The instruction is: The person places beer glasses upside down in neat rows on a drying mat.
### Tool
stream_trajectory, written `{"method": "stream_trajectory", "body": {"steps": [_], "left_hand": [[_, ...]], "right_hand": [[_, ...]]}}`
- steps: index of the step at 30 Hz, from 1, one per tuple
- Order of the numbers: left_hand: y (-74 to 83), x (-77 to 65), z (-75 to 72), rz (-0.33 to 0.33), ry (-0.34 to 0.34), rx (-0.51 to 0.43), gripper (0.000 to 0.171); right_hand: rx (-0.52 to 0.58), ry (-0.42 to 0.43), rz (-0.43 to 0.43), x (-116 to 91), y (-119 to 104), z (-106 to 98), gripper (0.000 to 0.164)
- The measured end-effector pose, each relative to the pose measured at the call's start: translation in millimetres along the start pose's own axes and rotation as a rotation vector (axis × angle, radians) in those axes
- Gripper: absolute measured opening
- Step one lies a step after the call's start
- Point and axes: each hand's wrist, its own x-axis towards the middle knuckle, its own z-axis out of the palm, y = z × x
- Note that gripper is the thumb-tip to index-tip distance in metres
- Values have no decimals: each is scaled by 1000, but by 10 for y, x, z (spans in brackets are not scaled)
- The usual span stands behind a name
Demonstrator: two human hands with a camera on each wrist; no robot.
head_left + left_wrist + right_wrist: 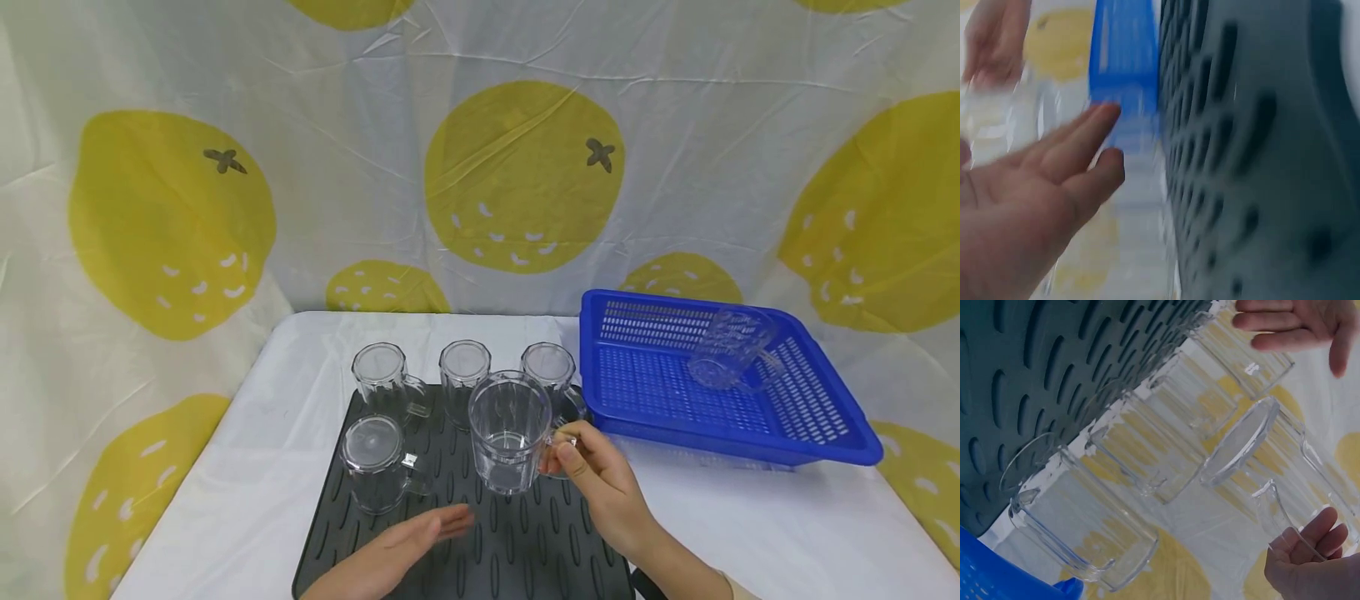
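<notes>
My right hand [603, 492] grips the handle of a clear glass mug [507, 433], held over the mat with its mouth up. My left hand [405, 546] is held open low over the mat's front part, fingers extended and holding nothing. Four-sided and dark, a ribbed drying mat [495, 550] lies under both hands. Mouth down on it stand more glass mugs: one at back left [381, 379], a back-middle mug [462, 375], a back-right mug [551, 367] partly behind the held one, and a front-left mug [375, 467].
A blue plastic basket [637, 425] stands right of the mat, with one glass mug [727, 350] lying on its side inside. White cloth [225, 500] covers the table. Behind hangs a curtain [345, 167] printed with yellow lemons.
</notes>
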Motion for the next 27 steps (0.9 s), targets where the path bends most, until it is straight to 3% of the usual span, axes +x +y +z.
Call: {"method": "stream_trajectory", "body": {"steps": [4,9,11,18,22,27], "left_hand": [[25,347,105,-8,6,-137,70],[67,576,147,57,-7,-392,82],[99,614,131,66,-11,-447,83],[148,645,45,41,-56,-559,87],[158,641,28,17,-58,-572,84],[159,629,19,-20,-36,-577,77]], "right_hand": [[-2,-13,-34,-1,1,-9,17],[11,-25,-88,-22,44,-21,18],[7,-28,-109,-34,64,-23,19],[-25,-56,-49,-66,32,-27,18],[-76,-113,-101,-81,61,-45,21],[-185,-182,-242,-85,101,-62,25]]}}
